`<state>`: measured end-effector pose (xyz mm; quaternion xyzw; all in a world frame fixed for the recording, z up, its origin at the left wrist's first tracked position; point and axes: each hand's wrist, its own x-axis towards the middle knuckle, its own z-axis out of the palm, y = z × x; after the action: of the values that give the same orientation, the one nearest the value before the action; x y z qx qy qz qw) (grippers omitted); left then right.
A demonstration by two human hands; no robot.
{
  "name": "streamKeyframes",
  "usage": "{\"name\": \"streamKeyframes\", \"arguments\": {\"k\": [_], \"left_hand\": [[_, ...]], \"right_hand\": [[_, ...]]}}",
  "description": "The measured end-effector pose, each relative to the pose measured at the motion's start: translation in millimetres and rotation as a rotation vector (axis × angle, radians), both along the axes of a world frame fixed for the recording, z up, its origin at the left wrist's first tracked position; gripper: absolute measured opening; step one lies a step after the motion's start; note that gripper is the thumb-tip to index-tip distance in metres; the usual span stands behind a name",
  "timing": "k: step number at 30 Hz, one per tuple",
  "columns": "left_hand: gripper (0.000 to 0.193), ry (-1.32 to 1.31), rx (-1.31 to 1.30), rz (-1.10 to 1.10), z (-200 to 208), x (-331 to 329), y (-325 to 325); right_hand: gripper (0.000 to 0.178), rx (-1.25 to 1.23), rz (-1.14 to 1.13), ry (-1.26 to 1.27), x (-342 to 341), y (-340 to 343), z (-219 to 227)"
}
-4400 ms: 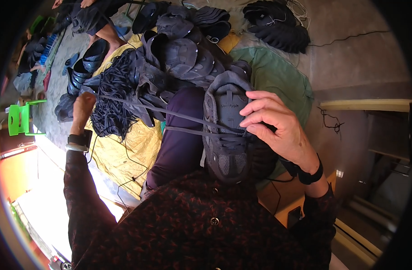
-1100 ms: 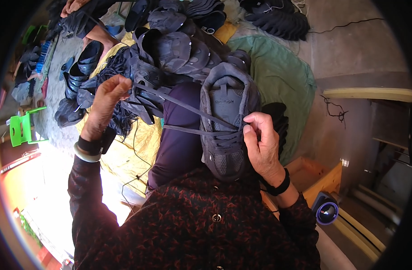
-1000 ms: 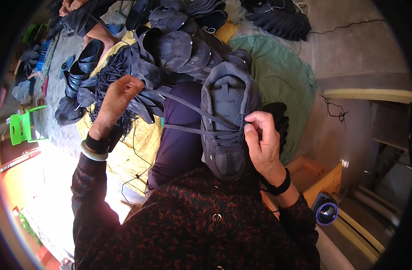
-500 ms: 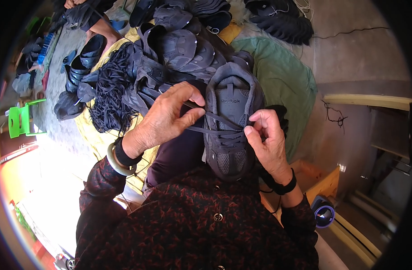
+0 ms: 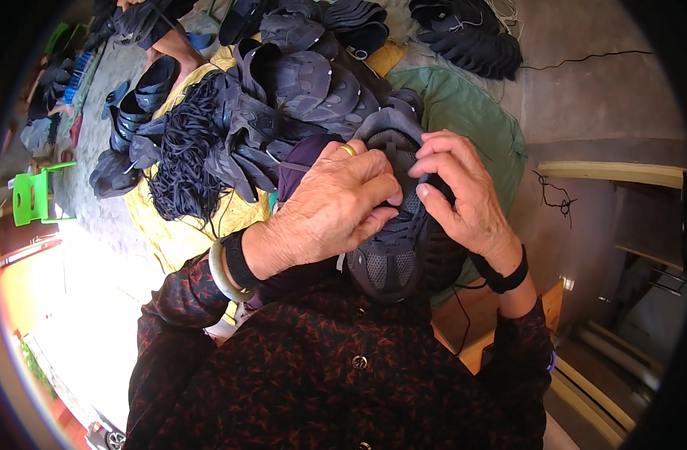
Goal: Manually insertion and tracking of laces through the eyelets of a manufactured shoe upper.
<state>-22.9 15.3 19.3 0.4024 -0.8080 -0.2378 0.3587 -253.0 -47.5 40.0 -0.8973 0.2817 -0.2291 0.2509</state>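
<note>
Shoe lies sole down, toe toward the shirt. Left hand curls narrowly over its opening; right hand has narrowly spaced fingertips at its side. Pinch on lace: cannot tell. Step judged: lacing; next move calls for a sure pinch.

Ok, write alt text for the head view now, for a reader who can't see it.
The wearer's left hand curls over the middle of a dark grey sneaker lying toe toward them, while the right hand is at its right side. Beyond lie dark shoe uppers and tangled black shoelaces, partly on a yellow sheet.
</note>
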Motion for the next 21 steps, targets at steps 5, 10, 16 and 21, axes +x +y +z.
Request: {"name": "streamKeyframes", "arguments": {"k": [5, 10, 16, 21], "left_hand": [[0.027, -0.061, 0.031, 0.017, -3, -13, -1], [0.023, -0.095, 0.077, 0.006, -2, -18, -3], [0.017, -0.167, 0.112, 0.030, 2, -29, -1], [0.017, -0.204, 0.139, 0.047, 1, -32, -3]], "right_hand": [[0.014, 0.239, 0.017, -0.050, -4, -7, 3], [0.013, 0.334, 0.011, -0.142, -9, -6, -2], [0.013, 0.314, 0.003, -0.174, -7, -3, -6], [0.012, 0.264, -0.021, -0.190, -3, 0, -8]]}}
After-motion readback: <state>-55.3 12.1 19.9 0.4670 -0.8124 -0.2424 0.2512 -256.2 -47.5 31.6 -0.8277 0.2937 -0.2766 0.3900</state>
